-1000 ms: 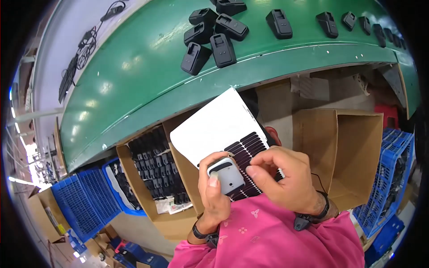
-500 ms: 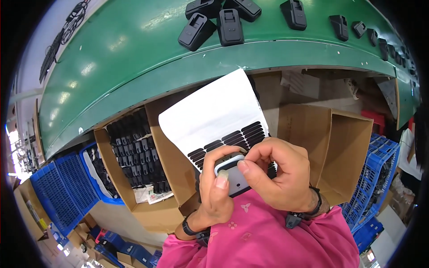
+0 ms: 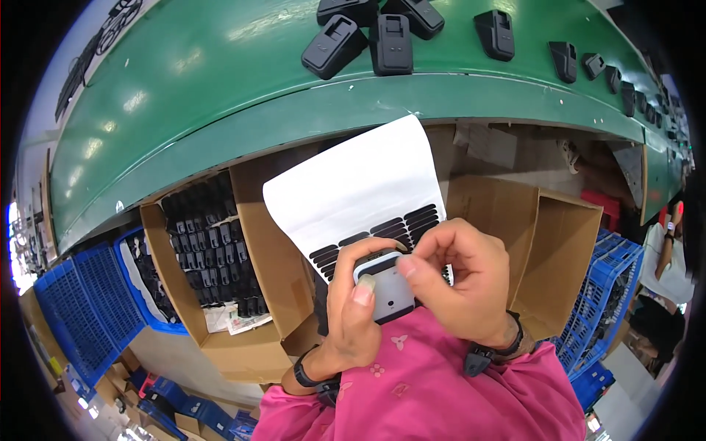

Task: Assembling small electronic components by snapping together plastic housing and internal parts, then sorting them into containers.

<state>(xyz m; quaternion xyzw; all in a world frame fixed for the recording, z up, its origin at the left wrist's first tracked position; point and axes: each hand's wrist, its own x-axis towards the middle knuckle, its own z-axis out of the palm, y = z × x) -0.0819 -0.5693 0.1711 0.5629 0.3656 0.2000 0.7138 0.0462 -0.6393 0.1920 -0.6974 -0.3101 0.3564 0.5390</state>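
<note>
My left hand [image 3: 351, 320] is wrapped round a small rounded device [image 3: 386, 298] with a pale grey face, a black border and a dark round dot. Its thumb presses on the front of the device. With thumb and forefinger pinched together, my right hand [image 3: 471, 275] is at the device's upper right corner; whatever lies between those fingertips is hidden. Behind both hands stands a white sheet [image 3: 360, 184] bearing rows of black elongated oval stickers [image 3: 421, 220]. The hands cover part of its lower edge.
Black charger-like cradles [image 3: 391, 45] sit on the green worktop [image 3: 213, 81] ahead. To the left, a cardboard box [image 3: 268, 257] holds rows of black devices [image 3: 213, 250], beside blue crates [image 3: 92, 301]. Another cardboard box [image 3: 559, 257] and a blue crate [image 3: 599, 294] are at the right.
My right fingertips have shifted slightly along the device's upper right corner, and more of its grey face shows. The left hand keeps its hold. The whole view has moved a little.
</note>
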